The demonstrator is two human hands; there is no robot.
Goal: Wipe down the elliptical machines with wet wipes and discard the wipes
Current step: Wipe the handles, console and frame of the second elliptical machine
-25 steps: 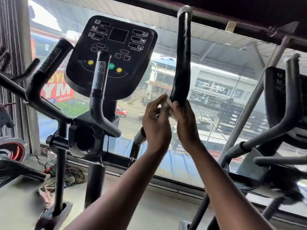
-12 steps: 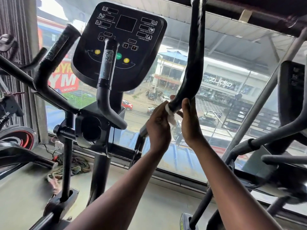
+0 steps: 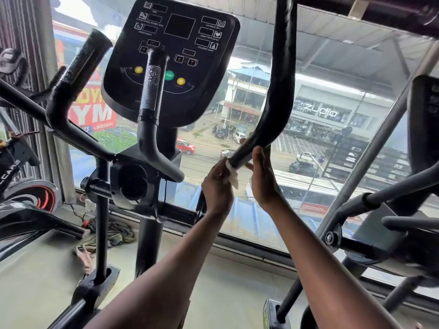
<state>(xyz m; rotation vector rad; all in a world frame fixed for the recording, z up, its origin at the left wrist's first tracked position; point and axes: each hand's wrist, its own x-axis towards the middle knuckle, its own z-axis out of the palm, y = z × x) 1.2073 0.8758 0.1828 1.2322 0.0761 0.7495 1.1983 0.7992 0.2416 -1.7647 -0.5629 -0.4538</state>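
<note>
Handlebar (image 3: 278, 96) is glossy black, smooth. Wipe (image 3: 232, 173) is thin white cloth-like paper. Console (image 3: 171, 60) is matt black plastic. Centre grip (image 3: 152, 86) has rough, speckled foam.

- Left hand (image 3: 217, 186): bare, no glove, ring or watch.
- Right hand (image 3: 262, 179): bare likewise.
- Forearms below the fingers: uncovered, no sleeve in view.

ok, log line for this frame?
step: wiping | left hand: grips white wet wipe round black curved handlebar | right hand: holds bar
</note>
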